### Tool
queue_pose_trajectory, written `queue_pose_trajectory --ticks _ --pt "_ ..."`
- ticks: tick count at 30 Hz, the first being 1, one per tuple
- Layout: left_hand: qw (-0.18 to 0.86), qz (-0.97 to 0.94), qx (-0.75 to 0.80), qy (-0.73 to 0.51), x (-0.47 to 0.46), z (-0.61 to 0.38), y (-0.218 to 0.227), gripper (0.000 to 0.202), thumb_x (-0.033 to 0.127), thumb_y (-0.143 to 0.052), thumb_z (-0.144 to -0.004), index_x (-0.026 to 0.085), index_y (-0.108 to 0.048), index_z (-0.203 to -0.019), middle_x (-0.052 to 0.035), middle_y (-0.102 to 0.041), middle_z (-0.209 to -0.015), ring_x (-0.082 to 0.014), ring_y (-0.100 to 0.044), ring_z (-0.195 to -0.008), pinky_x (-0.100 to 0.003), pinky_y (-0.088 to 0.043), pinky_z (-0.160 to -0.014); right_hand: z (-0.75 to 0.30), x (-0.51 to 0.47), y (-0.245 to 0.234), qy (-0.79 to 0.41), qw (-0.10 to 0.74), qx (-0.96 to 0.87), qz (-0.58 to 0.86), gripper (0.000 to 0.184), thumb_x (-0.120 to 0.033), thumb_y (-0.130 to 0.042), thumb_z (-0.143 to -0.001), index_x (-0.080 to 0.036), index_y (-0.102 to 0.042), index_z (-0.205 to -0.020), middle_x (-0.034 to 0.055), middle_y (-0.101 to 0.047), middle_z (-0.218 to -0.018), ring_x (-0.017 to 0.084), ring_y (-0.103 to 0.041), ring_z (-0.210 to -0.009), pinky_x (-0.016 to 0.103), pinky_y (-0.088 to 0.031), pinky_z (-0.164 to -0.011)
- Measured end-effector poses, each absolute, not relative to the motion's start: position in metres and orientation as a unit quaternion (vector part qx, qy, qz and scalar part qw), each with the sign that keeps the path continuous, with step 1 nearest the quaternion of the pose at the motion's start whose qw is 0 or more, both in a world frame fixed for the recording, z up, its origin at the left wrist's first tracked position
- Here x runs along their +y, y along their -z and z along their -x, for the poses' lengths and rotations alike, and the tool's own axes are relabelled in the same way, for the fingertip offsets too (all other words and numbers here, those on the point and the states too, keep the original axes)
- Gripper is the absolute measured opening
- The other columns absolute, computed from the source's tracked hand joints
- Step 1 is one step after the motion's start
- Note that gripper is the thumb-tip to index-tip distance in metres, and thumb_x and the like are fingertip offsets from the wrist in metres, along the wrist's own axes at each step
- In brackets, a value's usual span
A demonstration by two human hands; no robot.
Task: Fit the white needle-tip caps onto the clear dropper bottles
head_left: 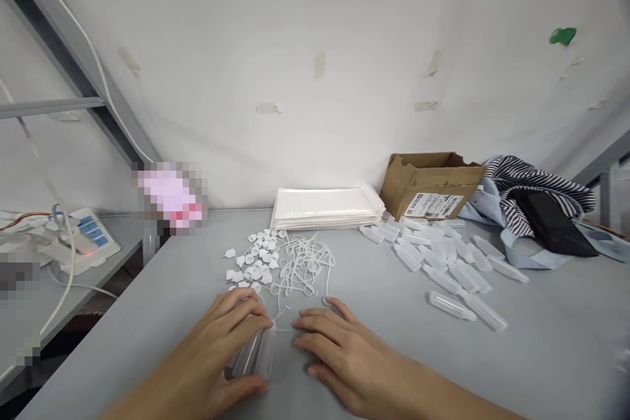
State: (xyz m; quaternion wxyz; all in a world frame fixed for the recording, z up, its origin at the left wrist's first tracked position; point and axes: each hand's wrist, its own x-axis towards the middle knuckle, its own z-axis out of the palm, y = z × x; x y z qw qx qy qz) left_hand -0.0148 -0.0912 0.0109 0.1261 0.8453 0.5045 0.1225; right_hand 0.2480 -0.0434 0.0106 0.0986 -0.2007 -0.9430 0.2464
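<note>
Left hand [235, 340]: curled over clear tubes [265, 354], gripping them between thumb and fingers; fingertips at the far ends, thumb lower down.
Clear tubes: side by side on the tabletop [388, 305], under the left hand; at least 2 visible, full count hidden.
Right hand [344, 348]: open, palm down, fingers loosely spread toward the left hand.
Thin white cord [283, 329]: stretched across the gap between both hands; contact with the right fingertips unclear.
Looped cords [305, 262]: white, tangled in a pile beyond the hands.
White caps [249, 259]: small, loosely clustered just left of the looped cords.
White envelopes [325, 205]: stacked flat near the wall [221, 79], behind the looped cords.
Carton [428, 187]: brown, open-topped, right of the white envelopes; printed label on the front.
Loose tubes [465, 275]: translucent, scattered in front of the carton, well apart from the hands.
Cloth [548, 174]: striped and pale blue, heaped right of the carton.
Black device [556, 223]: flat, resting on the cloth.
</note>
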Motion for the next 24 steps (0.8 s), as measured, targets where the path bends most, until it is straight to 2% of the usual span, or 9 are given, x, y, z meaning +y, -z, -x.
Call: queue_pose_trajectory --ticks 6,12,15,17,20,24 --pt "0.109 -0.848 0.505 -0.12 -0.09 0.011 -0.017 0.047 0.03 -0.078 -0.07 0.032 -0.061 -0.113 -0.0007 -0.065 -0.113 -0.0288 -0.048 -0.121 -0.044 -0.047 -0.098 -0.247 -0.043 -0.014 -0.248 0.089 -0.944 0.2 0.031 -0.022 -0.042 -0.096 -0.016 -0.051 -0.125 0.0109 -0.053 -0.136 0.019 -0.04 -0.133 0.05 -0.02 -0.114" --pt "0.123 -0.85 0.5 -0.109 -0.09 0.014 -0.01 0.08 0.021 -0.08 -0.064 0.034 -0.044 -0.134 -0.0024 -0.054 -0.138 -0.0331 -0.04 -0.131 -0.052 -0.041 -0.105 -0.243 -0.037 -0.006 -0.236 0.091 -0.95 0.185 0.03 -0.024 -0.045 -0.095 -0.015 -0.055 -0.121 0.0132 -0.056 -0.134 0.022 -0.043 -0.131 0.053 -0.023 -0.112" --pt "0.143 -0.837 0.519 -0.099 -0.092 0.012 -0.011 0.075 0.023 -0.077 -0.067 0.034 -0.046 -0.134 -0.0051 -0.051 -0.14 -0.0377 -0.039 -0.133 -0.06 -0.04 -0.103 -0.244 -0.037 -0.005 -0.233 0.09 -0.951 0.181 0.029 -0.024 -0.044 -0.095 -0.016 -0.054 -0.121 0.0125 -0.056 -0.134 0.021 -0.043 -0.132 0.052 -0.023 -0.112" --pt "0.165 -0.823 0.537 -0.084 -0.092 0.009 -0.015 0.069 0.022 -0.075 -0.069 0.034 -0.049 -0.132 -0.0058 -0.051 -0.141 -0.0378 -0.037 -0.134 -0.062 -0.039 -0.103 -0.245 -0.037 -0.006 -0.231 0.095 -0.95 0.186 0.03 -0.02 -0.04 -0.096 -0.016 -0.054 -0.122 0.0124 -0.056 -0.134 0.02 -0.043 -0.132 0.051 -0.023 -0.112" --pt "0.179 -0.814 0.548 -0.074 -0.093 0.006 -0.02 0.066 0.021 -0.073 -0.071 0.034 -0.05 -0.131 -0.0043 -0.051 -0.141 -0.0356 -0.034 -0.136 -0.06 -0.037 -0.105 -0.248 -0.037 -0.008 -0.226 0.095 -0.953 0.177 0.035 -0.013 -0.035 -0.094 -0.016 -0.052 -0.125 0.0122 -0.054 -0.136 0.02 -0.039 -0.135 0.052 -0.023 -0.112" --pt "0.176 -0.815 0.546 -0.077 -0.092 0.01 -0.02 0.072 0.022 -0.077 -0.067 0.036 -0.048 -0.131 -0.0036 -0.051 -0.14 -0.0355 -0.032 -0.137 -0.057 -0.038 -0.104 -0.249 -0.036 -0.006 -0.207 0.078 -0.958 0.183 0.042 -0.012 -0.038 -0.087 -0.011 -0.051 -0.127 0.0155 -0.047 -0.142 0.026 -0.03 -0.139 0.055 -0.025 -0.11"
